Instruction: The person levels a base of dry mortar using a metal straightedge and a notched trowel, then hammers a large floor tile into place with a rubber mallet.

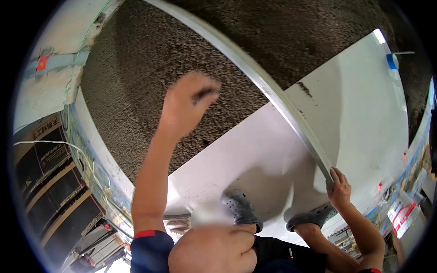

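Note:
A long metal straightedge (pixel 290 112) runs diagonally from the far left over a brown, grainy mortar bed (pixel 132 77) and large white tile (pixel 227 152). My right hand (pixel 340 190) grips its near end, fingers wrapped over the bar. Above the mortar, my left hand (pixel 184 102) is raised with curled fingers, somewhat blurred, and a small dark clump (pixel 203 94) shows in them. What the clump is made of cannot be told for certain. Dark crumbs (pixel 304 89) lie on the tile just right of the bar.
My feet in grey clogs (pixel 239 207) stand on the tile. Stacked black-and-tan boxes (pixel 59 182) and a white cable (pixel 75 144) are at the left. A blue round object (pixel 392 61) sits at the tile's far right edge. A white-and-red bucket (pixel 403 214) stands at right.

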A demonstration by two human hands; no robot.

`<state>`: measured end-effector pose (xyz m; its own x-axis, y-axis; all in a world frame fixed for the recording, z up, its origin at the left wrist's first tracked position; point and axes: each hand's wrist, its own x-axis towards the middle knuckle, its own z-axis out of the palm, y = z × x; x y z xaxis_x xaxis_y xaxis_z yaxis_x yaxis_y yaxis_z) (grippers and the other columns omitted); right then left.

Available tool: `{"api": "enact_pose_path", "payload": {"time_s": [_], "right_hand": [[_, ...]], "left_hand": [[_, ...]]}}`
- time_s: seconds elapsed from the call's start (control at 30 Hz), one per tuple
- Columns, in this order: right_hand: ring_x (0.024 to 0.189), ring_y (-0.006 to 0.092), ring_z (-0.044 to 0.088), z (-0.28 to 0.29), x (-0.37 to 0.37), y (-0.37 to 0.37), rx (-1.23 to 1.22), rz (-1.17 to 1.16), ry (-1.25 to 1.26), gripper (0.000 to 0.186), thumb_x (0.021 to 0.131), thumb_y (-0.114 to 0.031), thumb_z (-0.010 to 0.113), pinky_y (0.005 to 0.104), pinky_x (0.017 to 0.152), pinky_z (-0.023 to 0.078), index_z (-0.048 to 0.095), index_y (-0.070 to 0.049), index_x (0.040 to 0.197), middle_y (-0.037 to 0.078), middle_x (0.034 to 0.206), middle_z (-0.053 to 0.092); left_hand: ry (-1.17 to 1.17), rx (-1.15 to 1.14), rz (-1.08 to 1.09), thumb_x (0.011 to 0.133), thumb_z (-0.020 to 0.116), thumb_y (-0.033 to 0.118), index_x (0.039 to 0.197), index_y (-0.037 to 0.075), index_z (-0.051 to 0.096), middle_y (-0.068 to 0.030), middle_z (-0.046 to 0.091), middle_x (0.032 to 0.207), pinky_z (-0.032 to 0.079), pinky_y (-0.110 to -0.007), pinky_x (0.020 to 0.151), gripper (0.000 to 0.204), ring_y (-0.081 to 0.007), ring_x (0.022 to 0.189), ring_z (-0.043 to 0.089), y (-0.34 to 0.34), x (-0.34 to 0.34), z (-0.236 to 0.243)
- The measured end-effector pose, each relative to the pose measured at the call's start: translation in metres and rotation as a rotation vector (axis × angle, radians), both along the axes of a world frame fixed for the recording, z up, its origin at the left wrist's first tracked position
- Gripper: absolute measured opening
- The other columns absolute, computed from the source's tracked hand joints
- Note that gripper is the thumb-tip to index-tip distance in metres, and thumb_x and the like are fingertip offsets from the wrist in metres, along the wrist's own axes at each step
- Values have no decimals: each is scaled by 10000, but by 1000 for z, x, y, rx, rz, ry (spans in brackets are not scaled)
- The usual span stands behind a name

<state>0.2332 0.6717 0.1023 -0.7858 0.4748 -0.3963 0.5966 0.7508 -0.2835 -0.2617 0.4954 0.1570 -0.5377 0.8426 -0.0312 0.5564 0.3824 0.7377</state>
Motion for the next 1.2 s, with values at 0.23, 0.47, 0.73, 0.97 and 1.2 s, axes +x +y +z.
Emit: {"api": "enact_pose_path", "payload": {"time_s": [0.23, 0.47, 0.73, 0.97, 1.2], "right_hand": [[1118, 360, 588, 5, -15, 14, -53, 75, -22, 500, 833, -110, 633, 428, 911, 504, 525, -18, 1312, 166, 1276, 583], [1019, 392, 639, 11, -18, 13, 19, 141, 14, 480, 919, -292, 639, 434, 828, 558, 543, -24, 1306, 198, 1208, 622], [1001, 372, 652, 9, -20, 6, 73, 126, -17, 478, 919, -319, 639, 416, 824, 559, 563, -24, 1288, 197, 1190, 636], [1008, 357, 657, 6, -18, 1, 129, 118, 6, 471, 921, -347, 630, 417, 809, 564, 575, -57, 1287, 175, 1190, 645], [1113, 341, 600, 5, -9, 7, -17, 14, -84, 513, 848, -168, 649, 423, 942, 495, 520, -26, 1324, 170, 1285, 587]], "left_hand": [[-90, -308, 237, 811, 724, 43, 1018, 43, 676, -109, 650, 1021, 551, -309, 686, 213, -218, 778, 655, -133, 78, -73], [148, -154, 391, 808, 696, -10, 994, 49, 675, -100, 620, 1014, 549, -331, 658, 196, -240, 755, 643, -155, 87, -92], [285, -58, 139, 787, 704, 13, 932, 73, 714, -72, 603, 880, 524, -354, 667, 157, -256, 783, 607, -139, 91, -114], [238, -49, 232, 782, 667, -22, 954, 70, 712, -72, 592, 874, 520, -369, 705, 200, -266, 816, 593, -148, 96, -117], [325, -129, 158, 806, 637, 4, 1050, 54, 678, -127, 578, 1003, 495, -444, 802, 252, -334, 912, 578, -143, 107, -123]]}}
